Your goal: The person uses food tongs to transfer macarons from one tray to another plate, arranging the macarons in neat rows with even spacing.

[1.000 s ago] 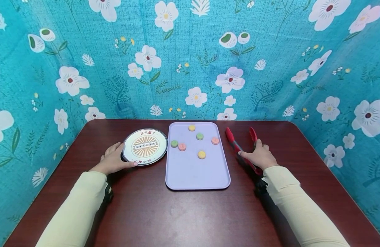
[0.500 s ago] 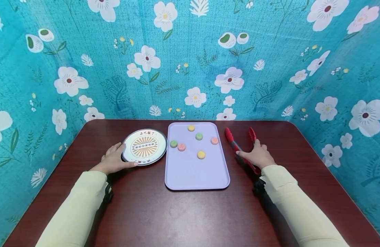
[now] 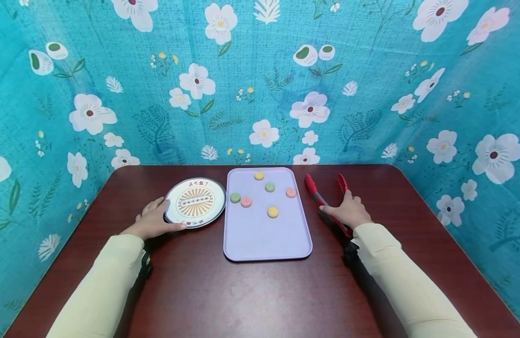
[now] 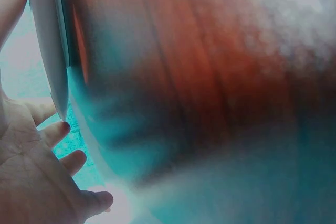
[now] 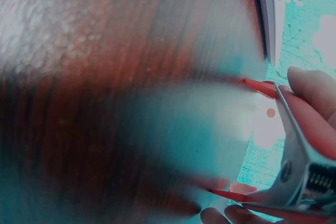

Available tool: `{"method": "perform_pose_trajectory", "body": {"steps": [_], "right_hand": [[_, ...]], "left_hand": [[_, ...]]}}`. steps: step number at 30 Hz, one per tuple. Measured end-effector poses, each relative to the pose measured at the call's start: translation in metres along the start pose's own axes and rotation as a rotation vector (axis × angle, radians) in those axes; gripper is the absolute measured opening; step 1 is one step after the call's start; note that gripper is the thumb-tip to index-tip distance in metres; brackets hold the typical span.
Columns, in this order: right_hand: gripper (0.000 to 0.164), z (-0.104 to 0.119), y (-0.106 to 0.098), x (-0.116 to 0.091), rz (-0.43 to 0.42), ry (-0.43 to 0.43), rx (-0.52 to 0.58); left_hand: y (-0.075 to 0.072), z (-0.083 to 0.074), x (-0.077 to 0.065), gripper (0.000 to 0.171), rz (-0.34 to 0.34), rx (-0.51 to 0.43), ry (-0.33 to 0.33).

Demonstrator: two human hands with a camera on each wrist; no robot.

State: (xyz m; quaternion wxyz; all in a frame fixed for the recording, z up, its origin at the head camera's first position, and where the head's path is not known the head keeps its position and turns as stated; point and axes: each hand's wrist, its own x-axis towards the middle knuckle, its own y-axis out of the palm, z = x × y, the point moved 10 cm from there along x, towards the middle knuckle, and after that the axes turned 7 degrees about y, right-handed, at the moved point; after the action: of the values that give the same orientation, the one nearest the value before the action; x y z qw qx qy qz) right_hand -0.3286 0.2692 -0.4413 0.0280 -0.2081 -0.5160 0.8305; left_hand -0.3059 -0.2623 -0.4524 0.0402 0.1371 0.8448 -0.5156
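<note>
On the left lies a round white plate (image 3: 195,203) with a striped sunburst and red characters. My left hand (image 3: 152,219) holds its left rim, thumb along the near edge and fingers at the far left side; the left wrist view shows the plate's edge (image 4: 51,40) between thumb and fingers. At the right, red-and-metal tongs (image 3: 314,188) lie with their arms spread and tips pointing away. My right hand (image 3: 348,211) grips them across both arms, thumb on the left one. Between the hands stands a lilac tray (image 3: 266,239) bearing several small macarons, among them a yellow one (image 3: 272,212).
Two green macarons, one of them (image 3: 235,197) near the tray's left rim, and two pink ones, one of them (image 3: 291,193) near its right rim, lie scattered. The dark wooden table (image 3: 243,300) runs back to a teal floral cloth (image 3: 239,84).
The head view has turned slightly, so everything sits a little farther left in the picture. Both hands, the plate, the tongs and the macarons keep their places on the table.
</note>
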Motion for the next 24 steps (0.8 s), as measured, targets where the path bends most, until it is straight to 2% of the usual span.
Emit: {"method": "perform_pose_trajectory", "body": {"steps": [14,24], "right_hand": [[0.12,-0.0058,0.0018,0.007,0.017,0.024,0.066],[0.116,-0.0022,0.0017,0.0058,0.015,-0.011,0.079]], "left_hand": [[-0.0001,-0.0002,-0.0013,0.119,0.016,-0.005,0.001],[-0.0002,-0.0015,-0.0019,0.118,0.018,0.0,0.003]]}}
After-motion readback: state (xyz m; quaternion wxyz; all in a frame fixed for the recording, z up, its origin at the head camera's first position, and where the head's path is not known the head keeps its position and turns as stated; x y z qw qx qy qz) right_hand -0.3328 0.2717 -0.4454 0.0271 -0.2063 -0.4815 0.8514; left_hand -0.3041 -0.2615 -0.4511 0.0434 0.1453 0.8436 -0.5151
